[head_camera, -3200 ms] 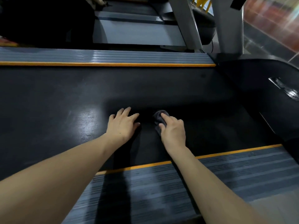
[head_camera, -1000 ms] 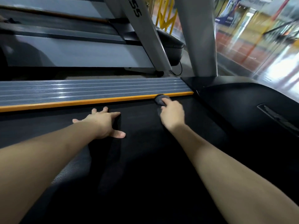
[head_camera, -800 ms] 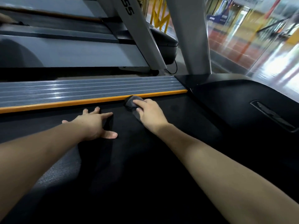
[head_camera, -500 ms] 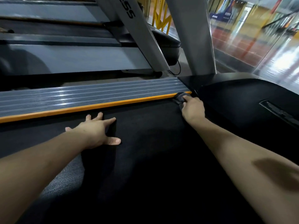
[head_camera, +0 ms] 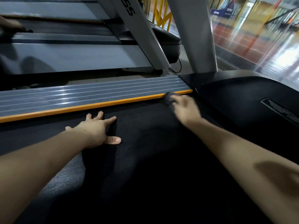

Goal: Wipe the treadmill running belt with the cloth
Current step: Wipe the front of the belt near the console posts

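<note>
Fingers (head_camera: 99, 114) of your left hand (head_camera: 95, 131) are lying spread and flat on the running belt (head_camera: 153, 143), thumb sticking out to the side, gripping nothing and simply bearing down on the black textured surface. Your right hand (head_camera: 186, 109) is reaching farther ahead and is blurring, so how tightly its fingers are curling cannot be told exactly, but it is pressing down on the cloth (head_camera: 169, 97), a small dark grey wad showing just beyond the fingertips. That cloth is sitting at the far edge of the belt, touching the orange strip (head_camera: 97, 105) that is bordering the ribbed grey side rail (head_camera: 89, 92), close to where the rail is meeting the black motor cover (head_camera: 242, 94). Both of your forearms are stretching across the belt from the near side, well apart from each other. Beyond the rail, a grey upright (head_camera: 194, 38) is rising from the cover, and a second treadmill (head_camera: 72, 57) is standing alongside.
</note>
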Action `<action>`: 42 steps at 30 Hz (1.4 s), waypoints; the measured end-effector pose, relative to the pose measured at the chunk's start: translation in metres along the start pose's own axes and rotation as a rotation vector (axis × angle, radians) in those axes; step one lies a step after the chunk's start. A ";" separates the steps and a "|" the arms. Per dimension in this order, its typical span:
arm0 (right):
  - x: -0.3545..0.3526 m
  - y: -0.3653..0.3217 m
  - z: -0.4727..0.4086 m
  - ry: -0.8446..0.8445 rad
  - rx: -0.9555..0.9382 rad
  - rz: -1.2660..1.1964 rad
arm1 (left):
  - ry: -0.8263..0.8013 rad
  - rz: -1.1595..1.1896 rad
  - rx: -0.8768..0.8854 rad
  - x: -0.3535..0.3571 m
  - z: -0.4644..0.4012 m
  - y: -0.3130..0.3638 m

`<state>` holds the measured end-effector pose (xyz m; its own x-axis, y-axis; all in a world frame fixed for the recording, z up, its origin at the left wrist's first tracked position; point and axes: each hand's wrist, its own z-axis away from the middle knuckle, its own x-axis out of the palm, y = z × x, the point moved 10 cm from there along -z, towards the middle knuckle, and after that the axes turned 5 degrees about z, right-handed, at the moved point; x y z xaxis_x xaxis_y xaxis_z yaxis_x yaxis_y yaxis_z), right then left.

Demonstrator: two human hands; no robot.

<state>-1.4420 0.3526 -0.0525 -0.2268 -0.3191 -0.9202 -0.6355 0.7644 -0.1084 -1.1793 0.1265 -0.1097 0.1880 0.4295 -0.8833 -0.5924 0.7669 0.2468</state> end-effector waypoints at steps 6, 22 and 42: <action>-0.002 0.074 -0.003 -0.012 0.349 0.041 | -0.006 -0.005 0.003 -0.001 0.000 0.003; -0.008 0.041 0.002 -0.017 0.174 0.031 | -0.111 -0.015 0.069 0.023 0.014 0.054; 0.000 0.029 -0.002 0.055 0.069 0.007 | -0.077 0.008 0.058 0.020 0.017 0.052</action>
<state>-1.4618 0.3739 -0.0551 -0.2727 -0.3422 -0.8992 -0.5815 0.8032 -0.1293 -1.1931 0.1834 -0.1077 0.2447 0.4694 -0.8484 -0.5481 0.7888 0.2783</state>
